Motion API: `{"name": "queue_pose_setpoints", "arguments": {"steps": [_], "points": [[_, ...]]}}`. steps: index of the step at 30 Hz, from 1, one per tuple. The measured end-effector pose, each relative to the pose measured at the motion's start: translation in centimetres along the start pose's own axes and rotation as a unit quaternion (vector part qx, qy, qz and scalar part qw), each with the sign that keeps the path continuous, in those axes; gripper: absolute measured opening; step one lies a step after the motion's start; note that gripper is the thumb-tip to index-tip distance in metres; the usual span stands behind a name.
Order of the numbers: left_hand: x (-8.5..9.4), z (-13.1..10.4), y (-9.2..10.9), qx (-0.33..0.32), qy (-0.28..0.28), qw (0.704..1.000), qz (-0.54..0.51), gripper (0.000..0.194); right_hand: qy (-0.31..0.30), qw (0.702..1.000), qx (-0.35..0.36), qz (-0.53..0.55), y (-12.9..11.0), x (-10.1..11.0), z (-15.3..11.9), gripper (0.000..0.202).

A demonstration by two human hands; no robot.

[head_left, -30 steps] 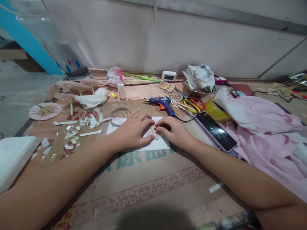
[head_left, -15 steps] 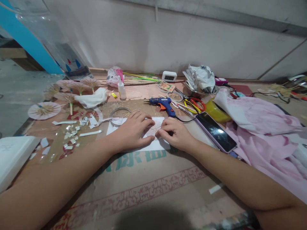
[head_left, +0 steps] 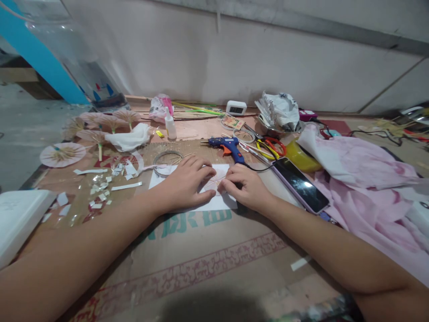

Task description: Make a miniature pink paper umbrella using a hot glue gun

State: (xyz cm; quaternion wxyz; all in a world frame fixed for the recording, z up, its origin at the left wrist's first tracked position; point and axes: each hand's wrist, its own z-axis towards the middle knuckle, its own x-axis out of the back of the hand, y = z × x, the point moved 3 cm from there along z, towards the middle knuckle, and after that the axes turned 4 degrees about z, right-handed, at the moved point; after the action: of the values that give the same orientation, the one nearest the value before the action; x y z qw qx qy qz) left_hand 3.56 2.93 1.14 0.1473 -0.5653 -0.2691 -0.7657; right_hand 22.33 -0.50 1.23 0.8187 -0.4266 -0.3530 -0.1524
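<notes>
My left hand (head_left: 192,182) lies palm down on a white paper sheet (head_left: 221,203), its fingers apart and nothing gripped. On the sheet's right part, my right hand (head_left: 244,185) has thumb and fingertips pinched together on the end of thin sticks (head_left: 214,180). These fine sticks spread over the paper between both hands; their exact shape is too small to tell. Just behind the right hand is a blue glue gun (head_left: 229,146) with an orange trigger. A grey ring (head_left: 166,157) sits behind the left wrist.
Small paper umbrellas (head_left: 63,154) and paper scraps (head_left: 100,190) are at left. A glue bottle (head_left: 170,124) and white timer (head_left: 236,108) stand at the back. To the right are scissors (head_left: 276,146), a phone (head_left: 301,184) and pink cloth (head_left: 362,156). A white box (head_left: 23,219) sits far left.
</notes>
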Motion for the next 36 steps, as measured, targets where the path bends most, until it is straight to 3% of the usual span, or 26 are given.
{"name": "queue_pose_setpoints", "arguments": {"steps": [8, 12, 15, 20, 25, 36], "points": [[-0.1, 0.0, 0.0, -0.001, 0.001, 1.0, 0.003, 0.044, 0.004, 1.0, 0.011, 0.002, -0.1, 0.1, 0.0, 0.031], [-0.1, 0.0, -0.1, 0.0, -0.001, 1.0, 0.002, 0.044, -0.003, 1.0, -0.025, 0.009, 0.3, 0.0, 0.0, 0.032], [0.0, -0.1, -0.3, -0.014, 0.008, 1.0, 0.004, 0.037, -0.014, 0.998, -0.061, 0.01, 0.6, 0.0, 0.0, 0.032], [0.5, -0.2, 0.0, -0.054, 0.051, 0.997, -0.02, 0.024, -0.019, 0.998, -0.06, -0.008, 0.9, -0.2, 0.0, 0.033], [0.2, -0.2, 0.5, -0.099, 0.035, 0.993, -0.048, 0.022, -0.011, 0.999, -0.045, -0.01, 0.8, -0.2, 0.0, 0.033], [0.0, -0.3, 0.4, -0.099, 0.027, 0.993, -0.059, 0.023, -0.03, 0.999, -0.045, -0.001, 0.7, -0.5, 0.0, 0.031]]}}
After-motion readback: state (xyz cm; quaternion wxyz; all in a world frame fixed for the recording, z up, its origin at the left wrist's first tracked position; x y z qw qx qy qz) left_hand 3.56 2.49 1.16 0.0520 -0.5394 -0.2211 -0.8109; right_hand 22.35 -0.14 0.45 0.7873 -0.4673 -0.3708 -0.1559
